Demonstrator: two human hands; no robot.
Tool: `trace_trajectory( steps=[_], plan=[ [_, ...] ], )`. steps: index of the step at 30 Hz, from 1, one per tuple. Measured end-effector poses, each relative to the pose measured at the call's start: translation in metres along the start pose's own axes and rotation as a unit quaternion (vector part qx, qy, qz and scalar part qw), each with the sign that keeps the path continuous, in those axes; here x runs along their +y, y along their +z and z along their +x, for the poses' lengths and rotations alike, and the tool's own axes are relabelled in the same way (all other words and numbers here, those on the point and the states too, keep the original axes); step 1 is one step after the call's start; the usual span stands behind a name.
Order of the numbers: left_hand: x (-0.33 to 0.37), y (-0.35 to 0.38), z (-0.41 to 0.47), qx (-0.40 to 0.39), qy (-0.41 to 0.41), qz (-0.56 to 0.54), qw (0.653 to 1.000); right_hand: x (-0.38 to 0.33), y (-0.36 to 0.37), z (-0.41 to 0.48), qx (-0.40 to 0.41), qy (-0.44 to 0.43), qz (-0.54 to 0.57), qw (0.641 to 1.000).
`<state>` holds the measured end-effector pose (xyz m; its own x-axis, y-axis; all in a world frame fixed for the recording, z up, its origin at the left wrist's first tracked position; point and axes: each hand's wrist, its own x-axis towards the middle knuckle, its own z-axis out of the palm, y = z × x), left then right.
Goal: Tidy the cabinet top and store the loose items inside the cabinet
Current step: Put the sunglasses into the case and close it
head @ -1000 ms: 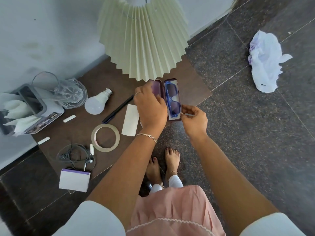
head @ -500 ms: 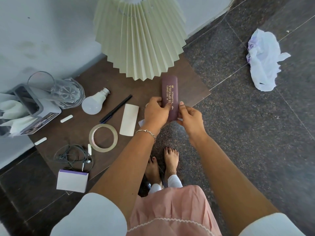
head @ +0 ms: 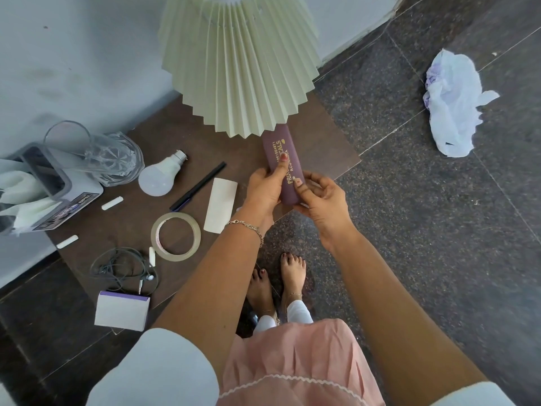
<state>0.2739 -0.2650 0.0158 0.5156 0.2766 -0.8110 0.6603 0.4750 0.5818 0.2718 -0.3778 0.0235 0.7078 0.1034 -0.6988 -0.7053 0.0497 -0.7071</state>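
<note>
A maroon spectacle case [head: 279,142] with gold lettering is closed and held over the right end of the brown cabinet top [head: 322,150]. My left hand [head: 265,190] grips its left side with the thumb on the lid. My right hand [head: 320,200] holds its near end from the right. On the top lie a white bulb [head: 159,177], a black pen [head: 199,186], a white paper strip [head: 220,205], a tape roll [head: 175,236], tangled earphones [head: 123,269], a small white box [head: 121,310] and white chalk pieces [head: 112,203].
A pleated pale-green lampshade [head: 237,63] overhangs the back of the top, just above the case. A glass jar [head: 108,155] and a tissue holder [head: 44,186] stand at the left. A crumpled plastic bag [head: 452,104] lies on the dark granite floor. My bare feet [head: 278,282] stand beside the cabinet.
The case lay open with blue glasses inside; it was shut and now both hands hold it, lifted slightly with the lid facing up.
</note>
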Motion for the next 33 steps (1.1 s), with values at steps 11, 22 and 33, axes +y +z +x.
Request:
trace_trajectory(
  steps=[11,22,33],
  plan=[
    [0.012,0.009,-0.01,-0.01,-0.019,-0.08,0.997,0.0,-0.002,-0.002,0.001,0.003,-0.001,1.0],
    [0.008,0.009,-0.005,-0.03,0.015,0.033,0.999,-0.005,0.0,0.022,0.079,-0.02,-0.056,0.995],
    [0.007,0.0,-0.01,0.0,0.045,0.016,0.999,0.001,0.003,0.019,0.189,-0.067,-0.215,0.956]
  ],
)
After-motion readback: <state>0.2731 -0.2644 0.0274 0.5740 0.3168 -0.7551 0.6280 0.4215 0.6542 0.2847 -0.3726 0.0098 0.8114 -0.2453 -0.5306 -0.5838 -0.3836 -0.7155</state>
